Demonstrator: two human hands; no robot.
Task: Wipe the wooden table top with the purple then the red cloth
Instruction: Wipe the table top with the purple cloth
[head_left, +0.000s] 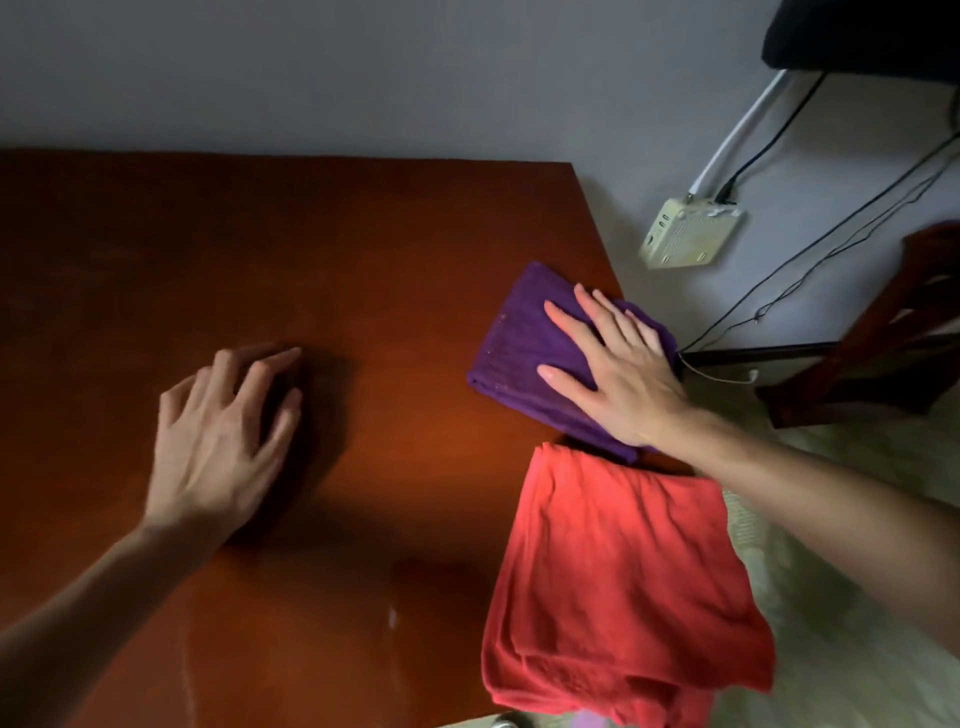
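The desk (208, 249) was spread wide and bare beneath the left hand (223, 436), whose loosely bent fingers rested on the wood and held nothing, probably as a brace. The red cloth (618, 587) was kept folded just behind the right wrist, at the desk's right edge, likely held back for the second pass. The purple cloth (519, 343) was pinned flat under the right hand (618, 364), fingers straight and spread, so that pressure could be laid evenly for wiping.
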